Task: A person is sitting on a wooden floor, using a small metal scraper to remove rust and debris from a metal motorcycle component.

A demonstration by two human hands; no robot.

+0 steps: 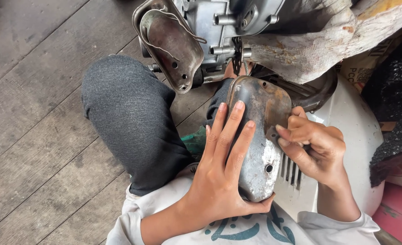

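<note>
Our left hand (221,174) lies flat, fingers spread, gripping the rusty metal cover (260,136), while our right hand (312,147) pinches its edge above the white slotted panel (346,131).

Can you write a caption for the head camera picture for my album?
Left hand steadies a worn grey metal cover while right hand pinches its edge, beside an engine.

We seem to be in a small repair workshop, seated low on a worn grey plank floor (33,113). A bare metal engine casing (223,22) with its open, rust-stained cover (169,43) stands just ahead of us. A white vented body panel (346,131) and crumpled black plastic sheeting (396,104) crowd the right.
</note>
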